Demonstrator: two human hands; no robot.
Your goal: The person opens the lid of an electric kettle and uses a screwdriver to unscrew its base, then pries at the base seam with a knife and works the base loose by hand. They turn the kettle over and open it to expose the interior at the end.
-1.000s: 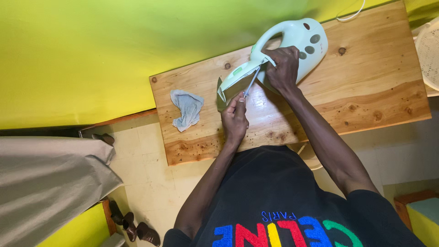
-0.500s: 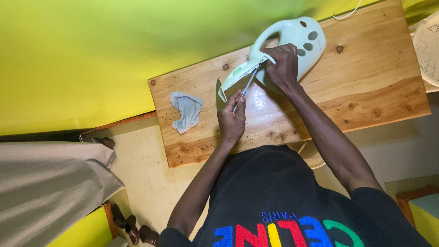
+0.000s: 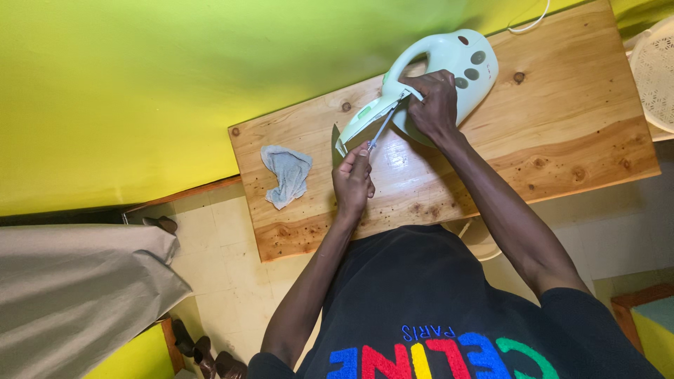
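Surface: a bare wooden table (image 3: pixel 562 133) with knots in the grain, standing against a yellow-green wall (image 3: pixel 175 91); pale tiled floor (image 3: pixel 232 281) below its near edge.

Right hand (image 3: pixel 437 105): fingers closed over the body of a pale green handheld appliance (image 3: pixel 449 63), which lies on its side on the table toward the wall. The hand presses on the lower part of the loop handle, where the casing narrows to a flat nozzle.

Left hand (image 3: pixel 353 179): closed around the handle of a thin screwdriver (image 3: pixel 382 128). The handle is mostly hidden inside the fist. The shaft runs up and away from this hand, its tip meeting the appliance casing just beside the right hand's fingers.

Around the grips: a crumpled grey cloth (image 3: pixel 286 174) lies on the table, on the outer side of the left hand, apart from it and from the appliance. A white cord (image 3: pixel 530 21) runs off the far table edge beyond the appliance. A white perforated basket (image 3: pixel 653 70) sits past the right hand at the table's end. Grey fabric (image 3: pixel 77 288) hangs off to the left, below table level. Dark shoes (image 3: pixel 203 351) on the floor near it.

In the way: nothing lies between the hands; the right hand covers part of the casing where the tip lands.
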